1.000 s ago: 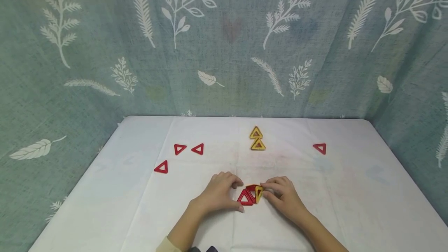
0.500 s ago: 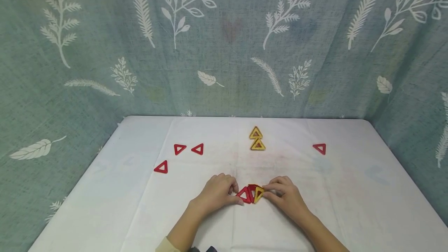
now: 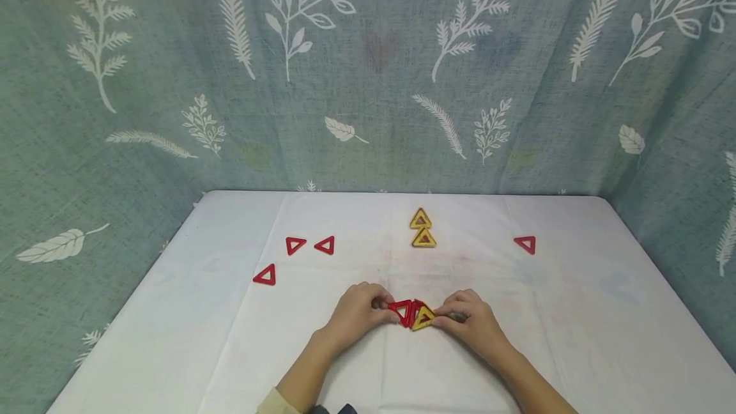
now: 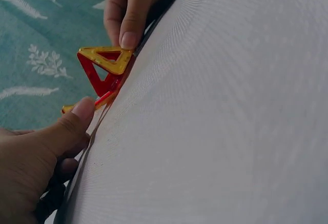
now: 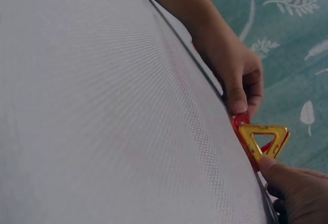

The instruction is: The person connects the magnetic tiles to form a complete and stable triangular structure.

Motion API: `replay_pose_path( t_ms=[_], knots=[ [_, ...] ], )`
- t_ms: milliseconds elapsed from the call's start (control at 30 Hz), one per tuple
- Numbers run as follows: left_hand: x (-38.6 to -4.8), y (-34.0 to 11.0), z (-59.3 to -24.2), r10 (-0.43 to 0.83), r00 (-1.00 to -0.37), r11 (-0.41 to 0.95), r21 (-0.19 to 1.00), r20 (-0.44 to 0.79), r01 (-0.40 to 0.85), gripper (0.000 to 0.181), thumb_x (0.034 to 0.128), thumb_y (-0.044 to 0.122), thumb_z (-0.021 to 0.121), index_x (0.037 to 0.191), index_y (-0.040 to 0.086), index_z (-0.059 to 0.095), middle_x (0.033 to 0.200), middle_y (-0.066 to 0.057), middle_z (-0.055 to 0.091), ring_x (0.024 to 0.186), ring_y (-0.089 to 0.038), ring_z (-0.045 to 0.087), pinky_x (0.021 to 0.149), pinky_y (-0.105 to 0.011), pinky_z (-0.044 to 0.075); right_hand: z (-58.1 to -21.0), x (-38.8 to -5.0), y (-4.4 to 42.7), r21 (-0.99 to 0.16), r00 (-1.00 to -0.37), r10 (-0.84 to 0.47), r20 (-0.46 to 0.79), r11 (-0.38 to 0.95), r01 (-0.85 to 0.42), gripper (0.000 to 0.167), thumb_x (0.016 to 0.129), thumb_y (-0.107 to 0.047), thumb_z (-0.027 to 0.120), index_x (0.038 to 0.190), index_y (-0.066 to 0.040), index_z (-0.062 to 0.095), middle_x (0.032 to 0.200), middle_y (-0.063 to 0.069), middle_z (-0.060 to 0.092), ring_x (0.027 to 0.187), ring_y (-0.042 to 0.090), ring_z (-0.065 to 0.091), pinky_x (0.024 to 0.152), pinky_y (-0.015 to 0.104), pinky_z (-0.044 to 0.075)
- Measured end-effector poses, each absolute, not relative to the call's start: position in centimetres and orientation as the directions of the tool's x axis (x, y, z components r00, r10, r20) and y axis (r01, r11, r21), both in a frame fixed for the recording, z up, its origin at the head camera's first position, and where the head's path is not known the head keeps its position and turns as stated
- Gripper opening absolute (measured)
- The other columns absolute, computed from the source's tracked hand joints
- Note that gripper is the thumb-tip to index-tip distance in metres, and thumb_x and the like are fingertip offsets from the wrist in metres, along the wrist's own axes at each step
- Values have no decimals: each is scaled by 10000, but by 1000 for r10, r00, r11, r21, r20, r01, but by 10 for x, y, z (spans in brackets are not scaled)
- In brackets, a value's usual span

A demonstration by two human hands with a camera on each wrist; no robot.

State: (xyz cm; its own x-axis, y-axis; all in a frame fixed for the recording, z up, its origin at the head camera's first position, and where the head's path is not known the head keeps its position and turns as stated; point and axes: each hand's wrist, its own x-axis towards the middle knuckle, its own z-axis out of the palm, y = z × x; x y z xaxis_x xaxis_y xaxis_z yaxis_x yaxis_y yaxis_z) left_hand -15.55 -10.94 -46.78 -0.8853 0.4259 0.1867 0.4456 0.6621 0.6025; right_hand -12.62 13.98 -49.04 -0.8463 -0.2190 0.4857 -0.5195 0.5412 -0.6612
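Note:
Near the middle front of the table, my left hand point(image 3: 358, 313) pinches the outer corner of a flat red triangle tile point(image 3: 407, 318). From the other side my right hand point(image 3: 470, 323) pinches a yellow triangle tile point(image 3: 421, 326) between thumb and fingers. Between them another red triangle tile point(image 4: 91, 74) stands at a slant behind the yellow one, and the pieces touch along their edges. In the right wrist view the yellow tile point(image 5: 264, 128) faces the camera, tilted up from the cloth. The curled fingers of both hands are partly hidden.
Two yellow triangles point(image 3: 423, 245) lie tip to base at the back middle. Loose red triangles lie at the left, one point(image 3: 264, 281) nearer than two others point(image 3: 324, 245). Another red triangle point(image 3: 533, 245) is at the right. A patterned curtain point(image 3: 368, 82) hangs behind the white-covered table point(image 3: 322, 209).
My left hand has closed in from beside the left red triangle and now pinches it. That triangle has turned and shifted slightly away from me. The yellow triangle has tilted to face up more.

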Motion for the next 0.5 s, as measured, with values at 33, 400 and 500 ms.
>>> replay_pose_path(
  t_ms=[33,400,500],
  knots=[
    [-155,-109,-468,420,-887,651,618,190,441,271,712,366,800,869,169,699,728,146,603,702,-7,488,709,-251,401,-490,-126,139,-661,-847,-218,485,543,-518,162,646,-143,850,761,-202,752,764,-166,590,764,17,470,613,195,417],
    [-150,-103,-468,386,-894,554,718,228,422,233,738,288,794,909,154,710,788,98,618,760,-38,534,698,-223,455,-490,-125,138,-641,-832,-214,512,550,-536,160,636,-137,854,745,-187,749,756,-165,585,752,13,464,611,197,419],
    [-147,-98,-467,392,-879,543,704,270,458,207,755,275,779,914,158,717,783,97,627,745,-46,525,689,-219,442,-491,-126,137,-625,-810,-226,542,535,-568,162,630,-139,855,745,-179,748,758,-149,592,753,21,470,621,196,416]
  ],
)
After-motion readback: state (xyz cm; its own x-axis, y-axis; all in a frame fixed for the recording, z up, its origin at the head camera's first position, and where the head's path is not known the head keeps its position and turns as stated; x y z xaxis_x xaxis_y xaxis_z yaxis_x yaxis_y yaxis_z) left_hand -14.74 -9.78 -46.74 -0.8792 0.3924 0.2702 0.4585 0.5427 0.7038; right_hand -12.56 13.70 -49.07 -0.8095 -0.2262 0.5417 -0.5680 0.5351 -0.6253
